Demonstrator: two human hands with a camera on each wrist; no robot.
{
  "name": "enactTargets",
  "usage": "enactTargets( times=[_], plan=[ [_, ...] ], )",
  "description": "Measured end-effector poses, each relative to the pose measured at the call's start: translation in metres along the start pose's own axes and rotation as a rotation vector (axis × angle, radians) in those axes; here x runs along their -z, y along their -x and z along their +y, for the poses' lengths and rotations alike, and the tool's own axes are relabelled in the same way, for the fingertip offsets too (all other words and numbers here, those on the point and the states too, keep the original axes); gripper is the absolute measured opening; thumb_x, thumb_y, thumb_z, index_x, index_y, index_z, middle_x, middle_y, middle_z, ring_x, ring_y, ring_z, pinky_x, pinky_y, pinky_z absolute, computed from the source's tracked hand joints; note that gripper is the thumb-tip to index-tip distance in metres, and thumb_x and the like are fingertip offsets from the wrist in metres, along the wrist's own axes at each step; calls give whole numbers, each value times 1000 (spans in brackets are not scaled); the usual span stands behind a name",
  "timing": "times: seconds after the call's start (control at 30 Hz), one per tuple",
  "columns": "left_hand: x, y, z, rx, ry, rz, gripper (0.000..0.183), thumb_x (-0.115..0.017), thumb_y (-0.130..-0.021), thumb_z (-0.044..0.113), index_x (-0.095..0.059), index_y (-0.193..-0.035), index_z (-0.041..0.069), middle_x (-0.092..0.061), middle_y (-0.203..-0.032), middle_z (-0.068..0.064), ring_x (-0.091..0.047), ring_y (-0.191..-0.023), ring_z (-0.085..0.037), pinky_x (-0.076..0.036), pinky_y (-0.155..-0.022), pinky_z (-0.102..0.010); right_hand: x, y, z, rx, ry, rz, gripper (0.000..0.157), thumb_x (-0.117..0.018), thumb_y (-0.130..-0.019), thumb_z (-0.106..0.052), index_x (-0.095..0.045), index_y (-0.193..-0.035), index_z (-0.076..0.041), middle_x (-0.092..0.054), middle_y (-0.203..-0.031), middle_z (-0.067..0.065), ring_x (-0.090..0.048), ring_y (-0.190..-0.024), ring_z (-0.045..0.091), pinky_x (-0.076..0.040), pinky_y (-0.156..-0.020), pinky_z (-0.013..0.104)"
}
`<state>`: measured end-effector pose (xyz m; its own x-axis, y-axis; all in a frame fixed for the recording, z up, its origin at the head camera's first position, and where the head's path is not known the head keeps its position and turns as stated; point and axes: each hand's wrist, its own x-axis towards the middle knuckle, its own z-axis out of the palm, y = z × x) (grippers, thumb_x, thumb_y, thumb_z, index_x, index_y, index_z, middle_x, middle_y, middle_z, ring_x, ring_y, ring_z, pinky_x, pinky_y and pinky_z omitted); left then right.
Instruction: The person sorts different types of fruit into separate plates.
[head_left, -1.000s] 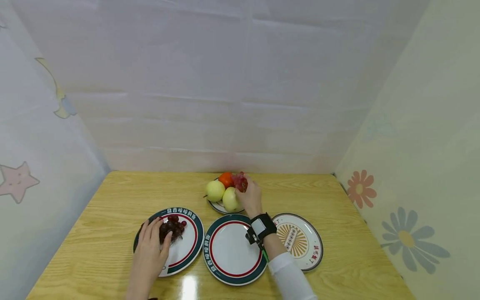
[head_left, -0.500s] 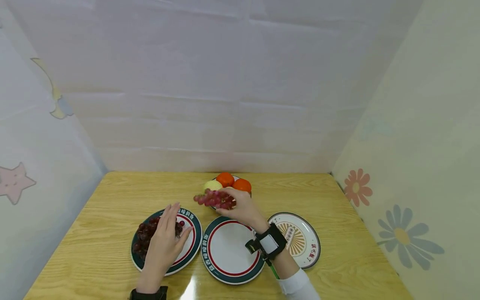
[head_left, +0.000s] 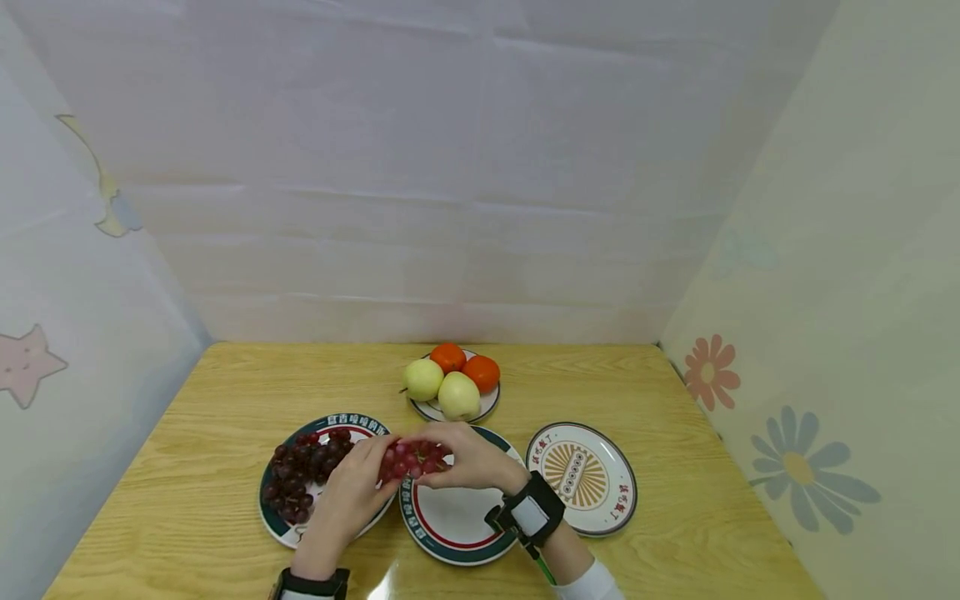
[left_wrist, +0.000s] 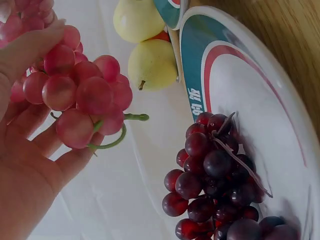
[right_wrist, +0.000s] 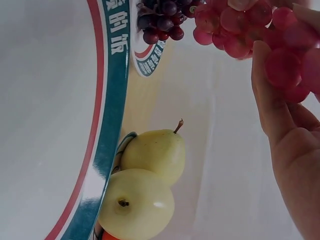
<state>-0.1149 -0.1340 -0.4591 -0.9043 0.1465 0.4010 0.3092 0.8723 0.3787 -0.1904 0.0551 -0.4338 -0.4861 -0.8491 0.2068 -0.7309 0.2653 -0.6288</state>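
Both hands hold a bunch of pink-red grapes [head_left: 414, 460] between them, raised over the place where the left and middle plates meet. My left hand [head_left: 351, 493] grips its left end, thumb on one side and fingers on the other. At the opposite end, my right hand [head_left: 471, 460] pinches it with thumb and fingers. Green stems stick out of the pink grapes [left_wrist: 92, 92] in the left wrist view. Below and to the left, dark purple grapes [head_left: 288, 483] lie on a green-rimmed plate [head_left: 272, 518]. A matching middle plate [head_left: 465, 518] bears nothing visible.
Behind the middle plate, a small plate [head_left: 491, 405] carries a yellow-green pear [head_left: 422, 381], a second pear [head_left: 459, 397] and two orange-red fruits [head_left: 481, 373]. A white plate with a sunburst print [head_left: 600, 500] lies to the right. Cloth walls [head_left: 480, 208] enclose the wooden table [head_left: 180, 483].
My right hand has lifted the pink grapes off the back plate and brought them forward and left. My left hand has moved right from the dark grapes and taken the other end.
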Motion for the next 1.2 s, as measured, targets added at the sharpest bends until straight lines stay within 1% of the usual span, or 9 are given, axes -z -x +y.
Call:
enactTargets(
  times=[0.23,0.37,0.5,0.67,0.77,0.93,1.0,1.07,1.2],
  plan=[
    [1,1,1,0,-5,30,54,-86,-60,16,-60,-106,4,-65,-98,-9,-58,-91,-20,-52,-73,-39,-2,2,1,-27,-36,-23,56,-71,-81,-20,-49,-132,-12,-59,-122,5,-55,-98,4,-50,-77,14],
    [3,4,-2,30,-13,58,54,-88,-57,14,-60,-102,2,-64,-95,-10,-56,-88,-22,-52,-69,-39,-1,4,4,-23,-64,4,61,-71,-81,-18,-43,-135,-11,-54,-127,8,-58,-103,10,-52,-83,23],
    [6,7,-7,93,-31,90,55,-88,-55,10,-58,-100,1,-64,-91,-13,-56,-84,-24,-52,-66,-41,2,9,12,-56,-44,55,59,-70,-83,-19,-43,-135,-12,-53,-127,7,-57,-107,13,-49,-91,34],
    [7,12,-14,182,-64,112,55,-87,-58,12,-56,-100,-4,-63,-90,-18,-56,-80,-28,-52,-64,-43,6,15,22,-87,-40,98,53,-67,-85,-17,-45,-134,-11,-52,-129,5,-52,-113,14,-46,-96,34],
    [5,14,-17,249,-73,80,53,-83,-63,13,-54,-103,-7,-63,-93,-22,-55,-79,-30,-52,-62,-44,8,19,27,-102,-36,111,51,-66,-86,-18,-46,-132,-10,-53,-128,4,-52,-112,15,-46,-96,32],
    [-1,16,-21,376,-102,-52,53,-79,-71,18,-51,-107,-8,-59,-101,-24,-53,-85,-33,-52,-64,-49,11,23,30,-165,-39,113,50,-65,-86,-19,-47,-133,-12,-52,-128,4,-52,-114,24,-46,-96,36],
    [-4,16,-22,412,-120,-94,54,-79,-71,19,-50,-108,-8,-58,-103,-25,-53,-87,-34,-52,-66,-50,11,24,30,-183,-41,109,50,-65,-86,-18,-47,-132,-13,-52,-129,6,-52,-115,23,-46,-96,38],
    [-6,18,-23,430,-145,-109,56,-80,-70,21,-51,-107,-8,-58,-101,-25,-53,-86,-35,-52,-66,-51,10,25,31,-195,-48,105,50,-65,-86,-16,-47,-132,-13,-51,-130,8,-51,-115,20,-45,-96,40],
    [-10,20,-24,414,-221,-81,57,-84,-65,24,-53,-100,-9,-60,-94,-24,-52,-84,-38,-49,-62,-51,8,25,34,-209,-68,99,49,-65,-86,-12,-48,-132,-9,-51,-130,12,-50,-114,15,-44,-97,45]
  ],
)
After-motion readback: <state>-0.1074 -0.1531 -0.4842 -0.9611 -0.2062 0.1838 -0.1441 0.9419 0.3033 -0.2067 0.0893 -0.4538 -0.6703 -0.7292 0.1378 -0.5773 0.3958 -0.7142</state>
